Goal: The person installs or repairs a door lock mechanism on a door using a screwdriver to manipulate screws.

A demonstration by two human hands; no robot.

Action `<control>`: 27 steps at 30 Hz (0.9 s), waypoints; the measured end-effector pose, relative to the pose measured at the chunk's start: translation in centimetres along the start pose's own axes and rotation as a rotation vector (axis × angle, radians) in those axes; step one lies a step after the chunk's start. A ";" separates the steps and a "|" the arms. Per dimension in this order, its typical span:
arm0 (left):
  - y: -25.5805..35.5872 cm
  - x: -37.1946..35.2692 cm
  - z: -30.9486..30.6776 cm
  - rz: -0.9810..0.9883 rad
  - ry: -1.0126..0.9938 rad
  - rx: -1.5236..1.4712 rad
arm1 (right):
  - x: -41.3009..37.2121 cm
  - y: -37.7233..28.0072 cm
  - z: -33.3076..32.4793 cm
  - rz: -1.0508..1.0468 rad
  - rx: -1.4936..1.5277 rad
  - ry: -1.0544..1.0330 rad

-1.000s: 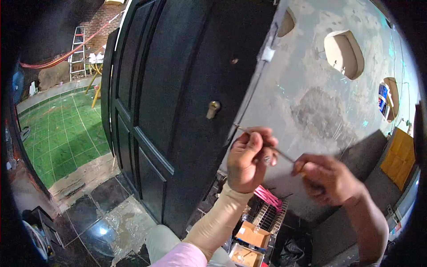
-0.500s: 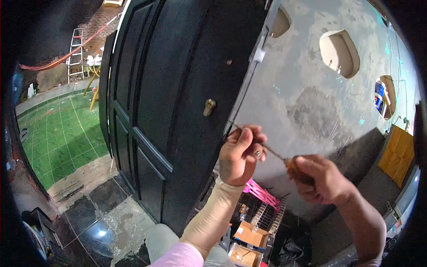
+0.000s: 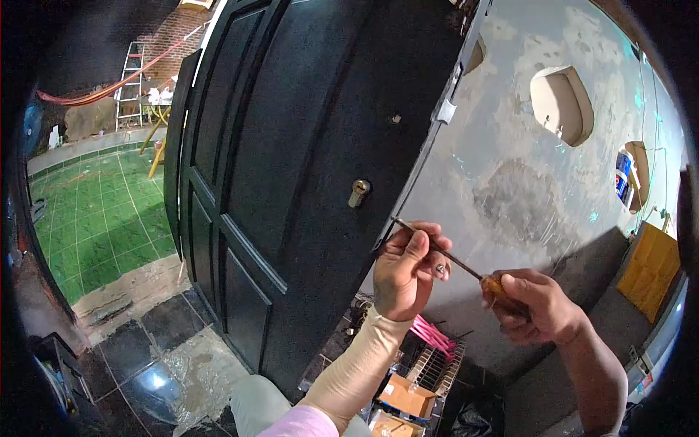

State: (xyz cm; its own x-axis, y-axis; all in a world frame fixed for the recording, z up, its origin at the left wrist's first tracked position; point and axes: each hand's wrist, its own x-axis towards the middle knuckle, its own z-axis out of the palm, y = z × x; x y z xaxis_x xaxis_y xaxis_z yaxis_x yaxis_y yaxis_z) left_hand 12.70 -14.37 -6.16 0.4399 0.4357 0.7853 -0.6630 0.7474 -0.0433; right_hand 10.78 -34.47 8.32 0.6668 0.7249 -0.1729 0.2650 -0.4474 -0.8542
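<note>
A screwdriver (image 3: 464,267) with a long thin shaft and an amber handle spans both my hands, its tip near the door's edge. My right hand (image 3: 545,306) is wrapped round the handle. Fingers of my left hand (image 3: 399,280) pinch the shaft close to the tip, and a small shiny metal piece shows between the lower fingers. Just beyond stands the black panelled door (image 3: 306,138), opened at an angle. A brass lock cylinder (image 3: 359,194) sticks out of its face, with a small hole above. On the door's edge is a metal latch (image 3: 446,111).
Below my hands are open cardboard boxes (image 3: 408,397), a wire rack (image 3: 438,365) and pink hangers (image 3: 431,333). A patchy grey wall (image 3: 502,153) with niches rises at right. Through the doorway lie green tiles (image 3: 95,226) and a ladder (image 3: 131,87).
The view has shifted slightly, so door and hands sit a little lower and to the right. Both hands keep their hold on the screwdriver.
</note>
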 end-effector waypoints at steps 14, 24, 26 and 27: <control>1.5 -0.6 2.0 -0.052 0.094 0.058 | 1.2 1.9 -0.1 0.311 0.318 -0.330; 0.9 0.2 2.7 -0.002 0.104 0.028 | -1.2 0.9 3.0 -0.909 -1.700 0.557; 1.1 0.3 2.2 -0.041 0.079 -0.005 | -0.7 1.2 3.7 -0.756 -1.378 0.505; 0.9 -0.2 2.0 -0.070 0.075 -0.023 | -0.3 1.4 3.6 -0.655 -1.064 0.395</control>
State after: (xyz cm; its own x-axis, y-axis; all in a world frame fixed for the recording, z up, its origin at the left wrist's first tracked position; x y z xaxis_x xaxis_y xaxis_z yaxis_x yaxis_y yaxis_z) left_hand 10.83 -14.83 -5.10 0.5292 0.4177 0.7386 -0.6154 0.7882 -0.0048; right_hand 8.45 -33.44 5.39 0.3147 0.8442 0.4339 0.9114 -0.3965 0.1104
